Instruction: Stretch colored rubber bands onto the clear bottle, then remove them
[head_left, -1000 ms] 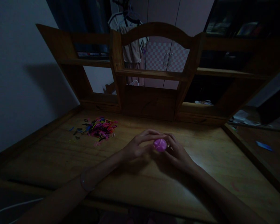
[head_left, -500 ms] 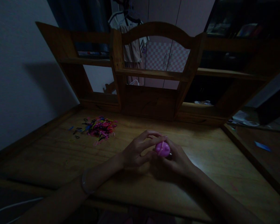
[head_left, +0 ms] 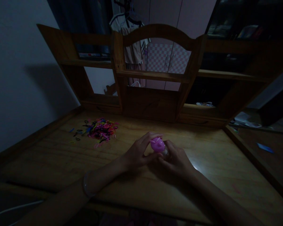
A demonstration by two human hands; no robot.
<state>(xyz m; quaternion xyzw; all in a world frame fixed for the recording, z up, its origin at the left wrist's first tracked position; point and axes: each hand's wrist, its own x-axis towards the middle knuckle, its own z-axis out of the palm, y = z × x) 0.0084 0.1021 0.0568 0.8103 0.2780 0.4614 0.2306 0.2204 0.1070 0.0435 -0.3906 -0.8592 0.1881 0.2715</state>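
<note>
A small glossy pink round object (head_left: 157, 145) with raised bumps is held above the wooden desk; its exact kind is unclear. The thumb and fingers of my left hand (head_left: 140, 151) curl round its left side. My right hand (head_left: 179, 160) is closed at its lower right, where a small pale part (head_left: 165, 152) shows between the fingers. The right fingertips are partly hidden. Off to the left on the desk lies a loose pile of colourful elastic bands (head_left: 102, 130), mostly pink, black and yellow.
Behind the hands rises a wooden shelf unit (head_left: 153, 75) with open compartments along the back of the desk (head_left: 132, 194). A wall (head_left: 25, 94) bounds the left side. A blue packet (head_left: 264, 147) lies on a surface to the right.
The pink object has shifted slightly left and up and has turned. The left fingers no longer reach across its top, and the right hand has moved to its lower right side.
</note>
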